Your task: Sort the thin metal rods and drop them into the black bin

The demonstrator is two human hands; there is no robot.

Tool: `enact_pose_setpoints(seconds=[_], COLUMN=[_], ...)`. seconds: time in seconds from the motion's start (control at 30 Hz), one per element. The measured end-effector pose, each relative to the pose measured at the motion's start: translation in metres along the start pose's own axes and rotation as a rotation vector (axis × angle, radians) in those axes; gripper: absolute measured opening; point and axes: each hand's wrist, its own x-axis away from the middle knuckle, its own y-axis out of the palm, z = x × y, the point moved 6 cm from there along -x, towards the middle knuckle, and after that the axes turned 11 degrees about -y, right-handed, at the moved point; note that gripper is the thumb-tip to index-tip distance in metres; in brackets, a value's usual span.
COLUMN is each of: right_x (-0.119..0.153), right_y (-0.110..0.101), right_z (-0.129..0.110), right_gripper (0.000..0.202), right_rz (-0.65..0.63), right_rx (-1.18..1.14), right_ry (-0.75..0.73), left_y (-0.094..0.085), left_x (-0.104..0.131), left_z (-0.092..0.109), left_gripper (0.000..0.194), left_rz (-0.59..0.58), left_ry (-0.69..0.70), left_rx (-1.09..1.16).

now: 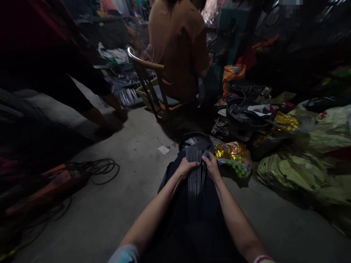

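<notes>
A bundle of thin dark metal rods (194, 182) lies lengthwise over my lap, its far ends fanned slightly apart. My left hand (187, 167) is closed round the bundle's left side, thumb across the top. On the right side, my right hand (211, 166) pinches a few rods that stand a little apart from the rest. Just beyond the rod ends is a round dark basin (210, 141) with more shiny metal pieces in it. The lower ends of the bundle fade into the dark cloth over my legs.
Ahead, a person in a brown shirt (178, 47) sits on a wooden chair (161, 96). Another person's legs (90, 95) stand at left. Black cables (101, 170) lie beside an orange object (52, 179). At right are a gold packet (233, 153), pale sacks (290, 171) and pans of metal pieces (241, 113).
</notes>
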Motion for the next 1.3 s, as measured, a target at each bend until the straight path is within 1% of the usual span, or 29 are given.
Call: enact_pose_setpoints(seconds=[0.1,0.17,0.4,0.53,0.67,0.8,0.9,1.0,1.13,1.3], right_x=[-0.0014,-0.0017,-0.0020,-0.0028,-0.0020,-0.0007,-0.0001,-0.0002,-0.0008,-0.0003], right_y=[0.0000,0.0009,0.0018,0.0040,0.0029,0.0012,-0.0007,-0.0004,-0.0008,0.0005], right_z=[0.0005,0.0005,0.0012,0.0007,0.0017,0.0013,0.0016,0.0010,-0.0008,0.0002], right_gripper=[0.034,0.033,0.035,0.040,0.040,0.037,0.033,0.031,0.029,0.034], right_rz=[-0.004,-0.014,-0.022,-0.054,-0.042,-0.035,-0.018,-0.034,-0.030,-0.029], right_rx=[0.093,0.113,0.001,0.037,0.064,0.003,-0.033,0.033,0.113,0.014], right_ry=[-0.018,-0.035,-0.029,-0.042,-0.049,-0.037,0.007,0.013,-0.041,-0.019], left_y=[0.0015,0.0023,0.0035,0.0039,0.0032,0.0028,0.0031,0.0026,0.0027,0.0047], left_x=[0.0010,0.0013,0.0009,0.0008,0.0003,0.0005,0.0003,-0.0005,-0.0005,0.0008], left_z=[0.0005,0.0009,0.0011,0.0005,0.0000,0.0001,-0.0005,-0.0013,-0.0008,-0.0001], left_gripper=[0.041,0.041,0.043,0.041,0.040,0.042,0.042,0.041,0.042,0.045], left_rz=[-0.007,-0.016,-0.028,-0.027,-0.022,-0.022,-0.025,-0.012,-0.014,-0.027], left_ry=[-0.012,-0.009,-0.008,-0.011,-0.012,-0.006,-0.010,-0.017,-0.009,-0.014], left_rx=[0.007,0.014,0.030,0.024,0.029,0.035,0.033,0.028,0.022,0.036])
